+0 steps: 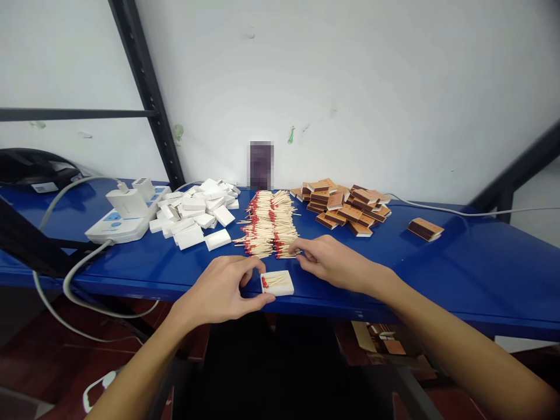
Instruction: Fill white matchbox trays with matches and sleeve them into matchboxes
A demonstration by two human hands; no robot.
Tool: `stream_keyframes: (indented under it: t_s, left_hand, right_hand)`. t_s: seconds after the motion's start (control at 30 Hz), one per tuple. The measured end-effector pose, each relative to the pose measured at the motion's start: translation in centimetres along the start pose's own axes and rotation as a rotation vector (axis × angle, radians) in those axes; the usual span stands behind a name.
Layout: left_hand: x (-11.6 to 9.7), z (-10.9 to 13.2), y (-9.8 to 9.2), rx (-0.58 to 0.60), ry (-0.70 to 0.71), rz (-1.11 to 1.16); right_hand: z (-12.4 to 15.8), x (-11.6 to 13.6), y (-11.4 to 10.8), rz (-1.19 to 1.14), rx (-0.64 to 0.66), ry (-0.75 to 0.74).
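My left hand (225,290) grips a small white matchbox tray (286,284) by its left end, thumb at the near side and fingers at the far side. The tray lies near the table's front edge with several red-tipped matches in it. My right hand (326,259) is at the near end of the pile of loose matches (284,219), its fingertips closed on the pale ends of some matches; how many is hidden. A second column of matches (260,224) lies alongside, red heads mostly pointing left.
White empty trays (190,210) are heaped at left, brown matchbox sleeves (350,207) at right. One sleeve (425,229) lies apart. A power strip (122,224) with chargers and cables sits far left. A pixelated dark rectangle (261,165) stands against the wall. Black shelf posts (144,81) frame the blue tabletop (472,262).
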State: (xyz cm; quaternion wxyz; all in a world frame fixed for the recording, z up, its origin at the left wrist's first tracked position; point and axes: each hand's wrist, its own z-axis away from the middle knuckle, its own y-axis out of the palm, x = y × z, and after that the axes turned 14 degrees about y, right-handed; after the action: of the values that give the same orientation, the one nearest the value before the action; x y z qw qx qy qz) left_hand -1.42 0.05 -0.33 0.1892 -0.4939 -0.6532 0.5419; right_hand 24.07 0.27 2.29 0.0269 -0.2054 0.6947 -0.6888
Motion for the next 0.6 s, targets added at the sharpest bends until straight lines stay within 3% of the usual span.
stream_keyframes:
  t_s: [0.6]
  left_hand:
    - [-0.11, 0.01, -0.06, -0.005, 0.017, 0.008]
  right_hand:
    - [-0.72, -0.27, 0.91, 0.006, -0.006, -0.012]
